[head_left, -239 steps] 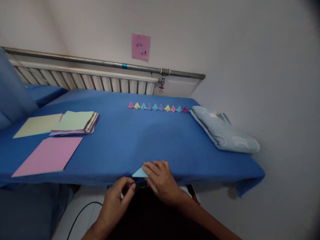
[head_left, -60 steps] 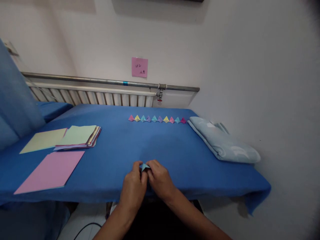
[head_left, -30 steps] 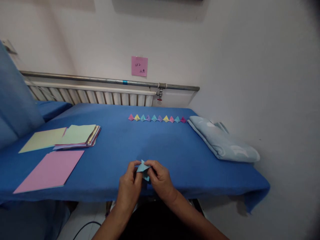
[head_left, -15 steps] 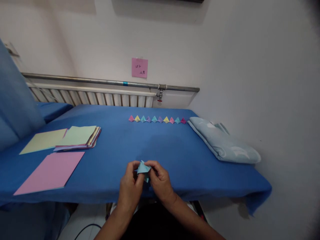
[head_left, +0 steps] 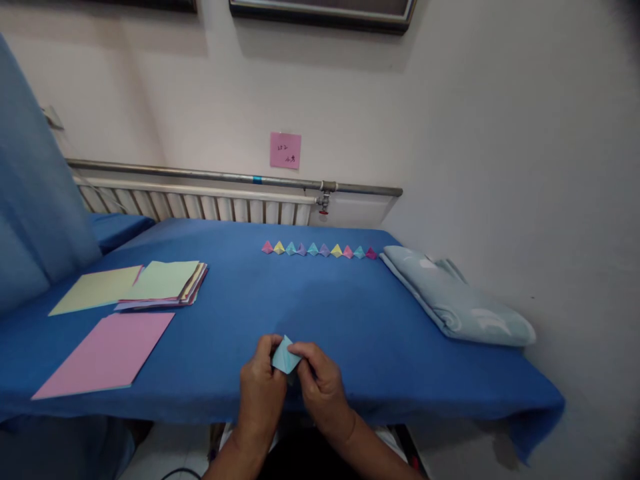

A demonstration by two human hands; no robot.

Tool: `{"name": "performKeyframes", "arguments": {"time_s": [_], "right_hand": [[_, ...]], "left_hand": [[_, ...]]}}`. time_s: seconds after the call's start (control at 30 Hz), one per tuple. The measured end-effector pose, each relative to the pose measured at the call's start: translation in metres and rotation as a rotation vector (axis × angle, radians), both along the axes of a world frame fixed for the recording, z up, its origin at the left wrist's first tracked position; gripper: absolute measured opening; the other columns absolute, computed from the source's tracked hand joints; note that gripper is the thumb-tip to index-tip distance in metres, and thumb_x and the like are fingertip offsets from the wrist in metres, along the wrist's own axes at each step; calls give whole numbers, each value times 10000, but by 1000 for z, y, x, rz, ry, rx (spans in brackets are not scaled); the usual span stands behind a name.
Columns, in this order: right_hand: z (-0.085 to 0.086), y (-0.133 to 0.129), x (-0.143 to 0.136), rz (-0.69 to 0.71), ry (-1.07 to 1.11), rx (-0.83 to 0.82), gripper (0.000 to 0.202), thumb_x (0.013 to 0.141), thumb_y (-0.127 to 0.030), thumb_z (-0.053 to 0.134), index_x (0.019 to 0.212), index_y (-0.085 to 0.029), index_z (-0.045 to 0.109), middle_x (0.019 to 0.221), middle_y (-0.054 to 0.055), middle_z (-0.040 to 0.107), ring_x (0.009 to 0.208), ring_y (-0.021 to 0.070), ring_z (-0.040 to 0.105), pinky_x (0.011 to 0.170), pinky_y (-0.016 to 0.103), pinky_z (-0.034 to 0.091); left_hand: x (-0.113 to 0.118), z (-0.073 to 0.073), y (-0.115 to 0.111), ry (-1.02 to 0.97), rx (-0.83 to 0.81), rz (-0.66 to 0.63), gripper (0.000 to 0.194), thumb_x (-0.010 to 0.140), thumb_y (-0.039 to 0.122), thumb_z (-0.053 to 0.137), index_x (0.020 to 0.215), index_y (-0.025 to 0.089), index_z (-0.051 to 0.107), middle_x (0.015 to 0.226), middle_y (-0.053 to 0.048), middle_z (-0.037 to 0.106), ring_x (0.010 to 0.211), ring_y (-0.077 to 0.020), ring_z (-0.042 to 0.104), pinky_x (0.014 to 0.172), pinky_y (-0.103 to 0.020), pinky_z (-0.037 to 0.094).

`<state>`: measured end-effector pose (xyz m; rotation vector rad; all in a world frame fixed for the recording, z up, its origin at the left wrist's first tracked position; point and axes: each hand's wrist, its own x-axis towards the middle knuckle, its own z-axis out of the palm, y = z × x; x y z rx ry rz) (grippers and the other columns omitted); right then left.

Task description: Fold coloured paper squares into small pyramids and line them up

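Observation:
A small light-blue folded paper (head_left: 286,357) is held between both hands above the front edge of the blue-covered bed (head_left: 225,347). My left hand (head_left: 263,380) pinches its left side, with the thumb partly hidden behind it. From the right, my right hand (head_left: 323,383) grips the opposite corner, index finger on top. The paper's front face looks like a flat diamond with a crease. Further back lies a row of several small folded paper pieces (head_left: 325,250) in pink, yellow, blue and purple.
On the left lie a stack of coloured paper (head_left: 160,280), yellow sheets (head_left: 95,290) and pink sheets (head_left: 107,353). A folded pale-blue blanket (head_left: 455,297) rests at the right. Behind the bed are a radiator (head_left: 200,205) and a metal pipe (head_left: 210,176). A curtain (head_left: 40,193) hangs at the left.
The folded paper has turned from a crumpled, partly opened look to a flatter diamond face, still in both hands. The camera view has tilted up slightly.

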<state>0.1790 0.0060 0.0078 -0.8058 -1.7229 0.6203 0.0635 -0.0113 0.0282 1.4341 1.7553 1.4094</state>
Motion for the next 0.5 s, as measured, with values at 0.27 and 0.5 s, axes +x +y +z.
{"name": "performKeyframes", "arguments": {"time_s": [0.27, 0.5], "right_hand": [[-3, 1, 1, -71, 84, -197, 204, 879, -199, 444, 957, -238, 628, 824, 11, 650, 762, 146, 614, 666, 238, 496], [-2, -1, -1, -32, 126, -345, 206, 871, -257, 444, 949, -254, 635, 605, -28, 543, 547, 123, 534, 462, 195, 415]], "left_hand": [[1, 8, -11, -68, -93, -75, 253, 806, 385, 490, 992, 221, 539, 815, -41, 723, 701, -208, 686, 635, -316, 501], [-3, 2, -15, -56, -26, -98, 204, 807, 309, 466, 928, 230, 610, 814, -4, 693, 649, -157, 643, 637, -270, 491]]}}
